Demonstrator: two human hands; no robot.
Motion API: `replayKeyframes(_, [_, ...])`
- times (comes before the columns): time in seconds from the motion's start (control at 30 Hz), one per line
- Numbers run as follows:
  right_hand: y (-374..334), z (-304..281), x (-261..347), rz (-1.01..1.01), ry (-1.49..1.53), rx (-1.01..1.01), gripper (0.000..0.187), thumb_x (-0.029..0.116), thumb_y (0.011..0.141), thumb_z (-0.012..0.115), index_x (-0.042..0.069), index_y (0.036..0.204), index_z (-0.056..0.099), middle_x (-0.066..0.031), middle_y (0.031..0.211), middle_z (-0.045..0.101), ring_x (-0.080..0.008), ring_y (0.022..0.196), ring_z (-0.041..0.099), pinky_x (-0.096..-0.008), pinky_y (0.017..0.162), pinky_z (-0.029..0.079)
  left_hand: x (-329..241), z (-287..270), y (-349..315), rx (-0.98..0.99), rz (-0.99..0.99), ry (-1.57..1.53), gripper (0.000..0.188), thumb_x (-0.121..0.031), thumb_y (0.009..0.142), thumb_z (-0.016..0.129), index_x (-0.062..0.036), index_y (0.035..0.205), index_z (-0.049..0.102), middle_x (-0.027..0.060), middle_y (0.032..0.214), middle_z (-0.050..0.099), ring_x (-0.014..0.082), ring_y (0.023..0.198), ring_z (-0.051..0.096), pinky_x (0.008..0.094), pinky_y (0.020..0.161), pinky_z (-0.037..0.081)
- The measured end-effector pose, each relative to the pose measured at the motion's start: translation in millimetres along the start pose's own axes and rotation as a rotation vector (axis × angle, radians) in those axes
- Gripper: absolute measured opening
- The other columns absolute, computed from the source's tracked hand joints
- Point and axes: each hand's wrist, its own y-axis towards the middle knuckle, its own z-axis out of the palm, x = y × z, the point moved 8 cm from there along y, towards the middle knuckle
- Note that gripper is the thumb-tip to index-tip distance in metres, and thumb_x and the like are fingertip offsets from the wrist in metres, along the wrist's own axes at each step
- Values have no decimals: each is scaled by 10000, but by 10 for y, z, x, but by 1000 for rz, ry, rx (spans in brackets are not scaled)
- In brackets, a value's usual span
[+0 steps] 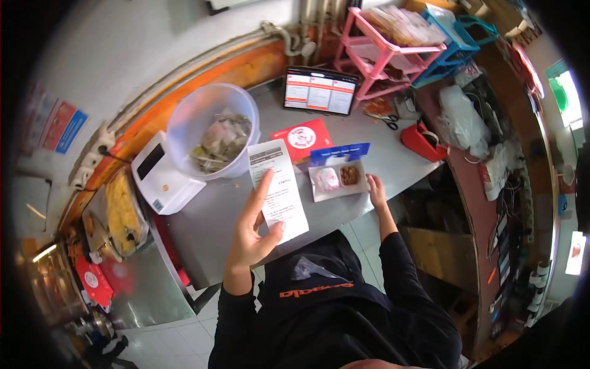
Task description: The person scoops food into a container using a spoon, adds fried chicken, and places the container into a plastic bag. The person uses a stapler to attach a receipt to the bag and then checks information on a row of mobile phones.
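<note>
A long white paper receipt (284, 190) is pinched in my left hand (251, 230), thumb in front and printed side up, above the grey metal table. To its right, an open food box (332, 195) with a blue lid edge rests on the table. Inside it lie a white wrapped bundle (326, 179) with reddish print and brown food pieces (350, 175). My right hand (377, 190) touches the right edge of the box with its fingers; whether they grip it is hard to see. Behind the box and receipt lies a red flat package (307, 133) with a round white emblem.
Behind the receipt stands a translucent tub (212, 92) of small packets, beside a white scale (165, 178). A tablet (321, 91) stands at the back, near a pink rack (393, 52). Scissors (388, 120) and a red tape dispenser (424, 141) lie at the right.
</note>
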Motion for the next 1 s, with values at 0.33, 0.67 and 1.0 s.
replayKeyframes(0.33, [1340,-1347,1502,-440,-1057,-353,430,76,703,522,101,1123,432,-137,1000,503,-327,934,463,-429,732,390,685,1347,703,223,9,-30,572,11,758,411,20,1283,183,150,1332,204,221,1233,203,310,982,173])
replayKeyframes(0.67, [1900,-1291,1275,-379,-1039,350,357,164,732,440,67,1071,496,-148,1016,539,-298,922,522,-373,782,408,2483,2894,1173,-28,-226,65,396,22,708,487,-43,1098,503,181,1008,541,257,914,547,295,771,416])
replayKeyframes(1.0, [2106,-2816,1540,-262,-376,-106,143,149,710,579,7,714,597,-131,570,551,-193,503,519,-324,521,417,2898,2713,1147,-90,-424,230,378,72,682,451,27,1054,505,141,1028,544,199,971,501,292,821,382])
